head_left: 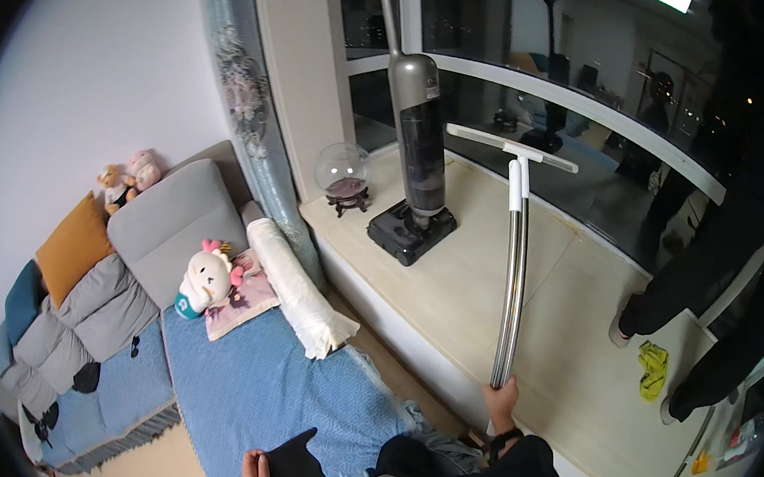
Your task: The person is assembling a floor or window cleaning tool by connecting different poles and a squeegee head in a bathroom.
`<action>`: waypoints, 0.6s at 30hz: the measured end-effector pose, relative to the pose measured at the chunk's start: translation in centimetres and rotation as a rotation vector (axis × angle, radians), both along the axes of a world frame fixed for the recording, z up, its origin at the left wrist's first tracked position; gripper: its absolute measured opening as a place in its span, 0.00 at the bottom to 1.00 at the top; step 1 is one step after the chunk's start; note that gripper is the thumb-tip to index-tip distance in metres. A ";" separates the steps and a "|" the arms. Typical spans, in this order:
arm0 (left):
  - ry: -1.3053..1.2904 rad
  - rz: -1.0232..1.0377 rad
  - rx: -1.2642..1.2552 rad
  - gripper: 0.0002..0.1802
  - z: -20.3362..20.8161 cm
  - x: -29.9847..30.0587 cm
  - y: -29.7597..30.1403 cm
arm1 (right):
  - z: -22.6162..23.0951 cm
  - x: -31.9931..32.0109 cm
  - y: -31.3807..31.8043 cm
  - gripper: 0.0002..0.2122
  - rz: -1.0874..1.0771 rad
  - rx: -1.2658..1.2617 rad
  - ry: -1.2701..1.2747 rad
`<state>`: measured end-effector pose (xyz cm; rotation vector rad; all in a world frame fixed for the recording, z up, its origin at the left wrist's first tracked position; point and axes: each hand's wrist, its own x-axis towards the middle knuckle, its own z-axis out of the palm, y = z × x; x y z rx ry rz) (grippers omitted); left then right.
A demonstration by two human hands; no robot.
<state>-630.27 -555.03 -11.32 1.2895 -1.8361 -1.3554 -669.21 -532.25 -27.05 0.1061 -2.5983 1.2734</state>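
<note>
Head view: right hand [501, 401] closed around lower end of long silver pole of window squeegee [514, 250], pole rising over the pale window platform [563, 345], white T-shaped blade up near the dark window glass [597, 66], just right of upright vacuum cleaner [417, 151]. Left hand [258, 476] at lower edge over blue bedspread [278, 384], fingers clasped on 1 dark cloth item [297, 464]. Also present: glass bowl [343, 170] on dark stand, white plush toy [208, 276] against grey cushion [170, 220], yellow rag [653, 367] on platform beside another person's feet.
</note>
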 end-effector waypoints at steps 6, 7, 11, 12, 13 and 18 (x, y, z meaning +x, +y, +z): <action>0.275 -0.125 -0.061 0.04 -1.7 4.9 1.5 | 3.2 13.1 4.8 0.11 0.228 -0.185 -0.038; 0.270 -0.136 -0.059 0.04 -1.8 5.5 2.1 | 3.2 14.4 5.1 0.13 0.255 -0.207 -0.040; 0.247 -0.154 -0.011 0.05 -2.4 8.3 3.7 | 2.8 19.3 6.7 0.12 0.406 -0.285 -0.024; 0.250 -0.149 0.015 0.05 -2.7 9.0 4.1 | 3.0 20.2 7.0 0.12 0.437 -0.270 -0.021; 0.259 -0.123 0.025 0.05 -2.7 9.6 4.6 | 3.3 21.2 7.3 0.11 0.464 -0.234 -0.032; 0.328 -0.142 0.058 0.05 -3.5 11.6 6.2 | 3.0 23.1 9.2 0.11 0.537 -0.005 -0.048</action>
